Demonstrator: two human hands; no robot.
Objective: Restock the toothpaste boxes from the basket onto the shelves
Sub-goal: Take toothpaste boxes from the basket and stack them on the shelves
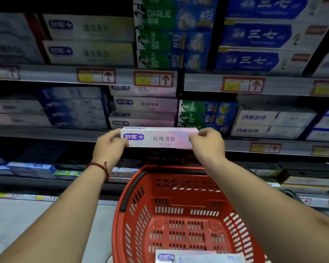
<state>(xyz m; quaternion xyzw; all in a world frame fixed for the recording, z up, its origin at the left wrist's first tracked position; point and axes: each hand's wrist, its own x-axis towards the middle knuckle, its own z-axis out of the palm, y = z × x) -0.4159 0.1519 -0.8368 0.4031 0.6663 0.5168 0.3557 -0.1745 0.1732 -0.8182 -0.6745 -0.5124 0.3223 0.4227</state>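
A: With left hand (110,144), pinching left end of pink box (160,138), fingers curled round it. Pinching right end likewise with right hand (207,143). Holding it level, label forward, just in front of middle shelf edge (235,146).

B: Noted. Probably best raised onto matching pink stack (144,107) behind, ends squared with those below. Slide in flat, label out; avoid nudging green boxes (201,114) at right. Let go only once seated. Then down to basket (133,179) for remaining box (198,257).

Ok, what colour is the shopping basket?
The shopping basket is red, with a black handle, best seen in the head view.
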